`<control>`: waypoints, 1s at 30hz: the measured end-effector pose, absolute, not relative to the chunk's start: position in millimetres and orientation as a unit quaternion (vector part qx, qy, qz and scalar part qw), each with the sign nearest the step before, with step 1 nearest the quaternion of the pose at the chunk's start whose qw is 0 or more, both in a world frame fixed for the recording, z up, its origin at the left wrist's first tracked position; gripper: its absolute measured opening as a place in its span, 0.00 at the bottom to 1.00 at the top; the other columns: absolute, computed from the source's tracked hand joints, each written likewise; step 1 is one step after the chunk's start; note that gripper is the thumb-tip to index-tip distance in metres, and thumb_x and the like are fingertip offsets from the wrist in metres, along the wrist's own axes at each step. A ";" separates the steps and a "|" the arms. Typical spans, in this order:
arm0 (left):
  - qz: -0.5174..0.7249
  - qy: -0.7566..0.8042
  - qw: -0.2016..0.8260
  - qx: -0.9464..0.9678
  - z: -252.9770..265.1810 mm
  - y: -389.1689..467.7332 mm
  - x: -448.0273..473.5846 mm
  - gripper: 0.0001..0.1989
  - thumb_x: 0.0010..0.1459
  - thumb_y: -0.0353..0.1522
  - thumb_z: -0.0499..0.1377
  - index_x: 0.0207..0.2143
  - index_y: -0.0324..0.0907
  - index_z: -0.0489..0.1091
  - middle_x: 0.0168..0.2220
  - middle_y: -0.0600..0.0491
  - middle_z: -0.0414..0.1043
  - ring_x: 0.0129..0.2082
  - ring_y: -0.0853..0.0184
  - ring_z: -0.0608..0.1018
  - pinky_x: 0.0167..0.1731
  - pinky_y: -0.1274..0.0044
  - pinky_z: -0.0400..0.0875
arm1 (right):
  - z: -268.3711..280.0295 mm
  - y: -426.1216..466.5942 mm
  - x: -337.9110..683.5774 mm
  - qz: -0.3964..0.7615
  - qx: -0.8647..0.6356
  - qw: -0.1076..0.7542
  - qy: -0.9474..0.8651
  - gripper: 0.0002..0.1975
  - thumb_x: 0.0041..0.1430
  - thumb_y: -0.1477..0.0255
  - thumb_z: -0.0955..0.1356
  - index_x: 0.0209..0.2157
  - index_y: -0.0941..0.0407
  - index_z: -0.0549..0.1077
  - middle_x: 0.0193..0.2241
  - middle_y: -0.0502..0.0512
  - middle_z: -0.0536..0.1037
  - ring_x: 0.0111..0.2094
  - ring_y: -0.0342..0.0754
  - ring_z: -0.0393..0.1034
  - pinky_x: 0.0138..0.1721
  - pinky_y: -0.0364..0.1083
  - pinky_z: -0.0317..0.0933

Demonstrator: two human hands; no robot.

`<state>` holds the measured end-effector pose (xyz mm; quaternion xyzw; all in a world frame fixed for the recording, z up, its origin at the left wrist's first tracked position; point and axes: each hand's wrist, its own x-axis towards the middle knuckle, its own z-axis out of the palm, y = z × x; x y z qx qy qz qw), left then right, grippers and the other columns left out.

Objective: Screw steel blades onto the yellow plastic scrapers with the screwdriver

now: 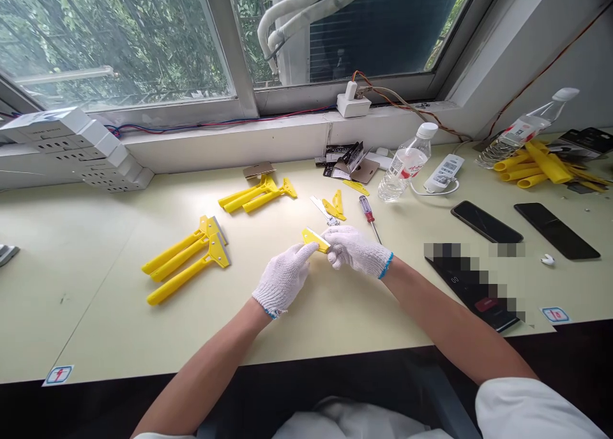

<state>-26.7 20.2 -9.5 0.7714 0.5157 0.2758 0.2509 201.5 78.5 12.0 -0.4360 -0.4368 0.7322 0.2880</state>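
Both my hands wear white knit gloves and meet over the middle of the table. Between them is a yellow scraper head (313,238) with a metal blade along its upper edge. My left hand (286,276) pinches its lower left side, thumb on top. My right hand (357,249) closes on its right end; the fingertips partly hide that end. Just beyond lie loose yellow scraper head pieces (336,206) and metal blades (322,208). A screwdriver (368,210) with a red and clear handle lies past my right hand.
Yellow scrapers with blades (186,260) lie at left; handles without visible blades (253,196) lie farther back. Water bottles (405,164), a power strip (444,173), phones (487,222), a tablet-like device (479,298) and an earbud (547,260) occupy the right. Yellow handles (546,164) pile at far right.
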 end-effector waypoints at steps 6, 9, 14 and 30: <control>0.371 0.549 0.372 0.650 -1.8 25.9 -32.6 0.25 0.63 0.30 0.64 0.63 0.48 0.77 0.41 0.52 0.85 0.36 0.61 0.85 0.48 0.67 0.82 | 11.5 103.2 229.4 0.500 -0.573 0.314 -0.568 0.09 0.61 0.71 0.70 0.42 0.55 0.80 0.33 0.54 0.79 0.28 0.49 0.74 0.31 0.48 0.69; 0.413 0.505 0.545 0.526 6.5 30.1 -32.8 0.29 0.61 0.35 0.68 0.64 0.44 0.71 0.44 0.49 0.85 0.32 0.64 0.85 0.42 0.66 0.84 | 3.1 116.7 246.7 0.220 -0.627 0.263 -0.699 0.08 0.66 0.75 0.69 0.41 0.56 0.82 0.37 0.59 0.83 0.37 0.54 0.77 0.43 0.51 0.69; 0.456 0.463 0.659 0.380 12.9 37.4 -34.6 0.40 0.54 0.37 0.75 0.65 0.42 0.65 0.53 0.41 0.84 0.33 0.65 0.85 0.40 0.68 0.82 | -9.2 117.1 245.2 0.203 -0.569 0.172 -0.778 0.09 0.67 0.77 0.72 0.48 0.56 0.83 0.43 0.60 0.86 0.42 0.55 0.79 0.46 0.49 0.68; 0.465 0.412 0.729 0.289 1.8 39.9 -26.7 0.40 0.54 0.32 0.76 0.65 0.46 0.63 0.53 0.42 0.83 0.28 0.71 0.79 0.30 0.77 0.74 | -23.0 114.5 225.4 0.119 -0.575 0.102 -0.803 0.08 0.76 0.71 0.68 0.43 0.55 0.80 0.46 0.62 0.85 0.47 0.56 0.81 0.46 0.48 0.66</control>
